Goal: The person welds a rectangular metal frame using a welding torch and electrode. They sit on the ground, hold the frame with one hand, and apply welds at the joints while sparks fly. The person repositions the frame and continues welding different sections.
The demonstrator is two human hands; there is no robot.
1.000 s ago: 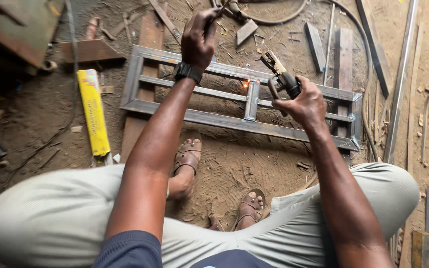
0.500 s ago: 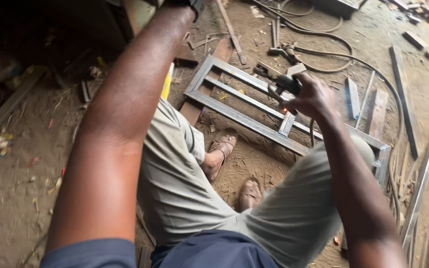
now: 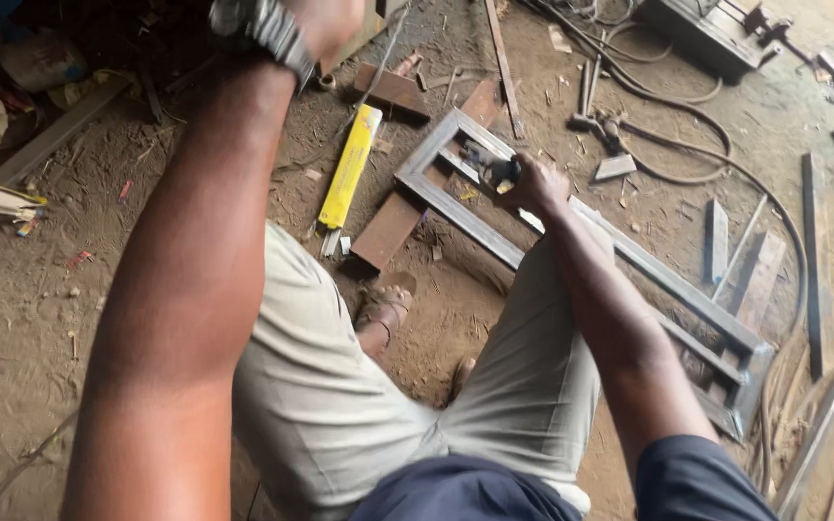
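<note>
Hands of one person, two in number, seen from above over bent knees in pale shorts. Right hand (image 3: 538,183) reaches down to one grey metal frame (image 3: 456,214) lying flat on the dirt floor (image 3: 41,289), its grip closed around one dark electrode holder (image 3: 502,172) held at the frame's inner bars. Left hand (image 3: 325,19) is raised near the top edge and mostly cut off, so its grip cannot be told; one wristwatch (image 3: 253,24) sits on that wrist. One yellow box (image 3: 347,166) lies just beside the frame's left end, and one rusty flat plate (image 3: 390,229) lies partly under the frame. Two sandalled feet (image 3: 383,309) rest on the floor between frame and body. One black cable (image 3: 726,174) curves across the floor to the right of the frame; several loose metal bars lie well apart at the right edge. Compared with half a second earlier, the left forearm fills more of the view and the watch is now visible, the frame appears more steeply slanted, and the right hand remains on the holder at the frame.
</note>
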